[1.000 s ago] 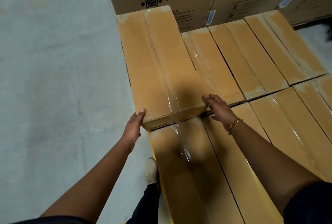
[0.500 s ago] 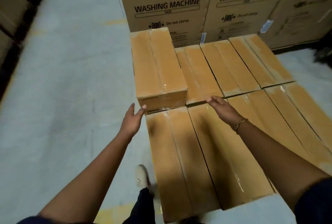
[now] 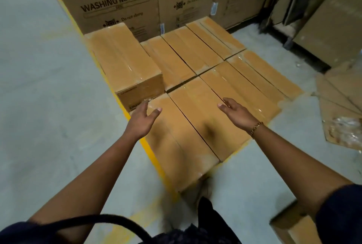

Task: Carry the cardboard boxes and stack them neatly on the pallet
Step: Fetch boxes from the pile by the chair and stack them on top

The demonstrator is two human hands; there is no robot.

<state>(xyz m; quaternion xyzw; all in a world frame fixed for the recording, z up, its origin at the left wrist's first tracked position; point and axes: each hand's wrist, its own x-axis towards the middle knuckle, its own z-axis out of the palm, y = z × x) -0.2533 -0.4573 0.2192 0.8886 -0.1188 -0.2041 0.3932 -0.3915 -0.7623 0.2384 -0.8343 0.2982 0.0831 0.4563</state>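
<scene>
A layer of several long taped cardboard boxes (image 3: 205,118) lies flat on the floor, and whatever is under them is hidden. One more cardboard box (image 3: 125,63) sits on top of that layer at its far left corner. My left hand (image 3: 142,118) hovers just in front of this top box's near end, fingers spread and holding nothing. Over the near boxes my right hand (image 3: 238,114), with a bracelet at the wrist, is held out, fingers straight and empty.
Tall washing machine cartons (image 3: 121,1) stand right behind the stack. A yellow floor line (image 3: 150,151) runs along the stack's left side. Flattened cardboard (image 3: 340,110) lies at the right, another carton (image 3: 291,226) at the bottom right. Bare concrete floor (image 3: 49,87) spreads to the left.
Both hands have come off the top box and drawn back toward me. The view has pulled back and turned right, so the whole layer shows.
</scene>
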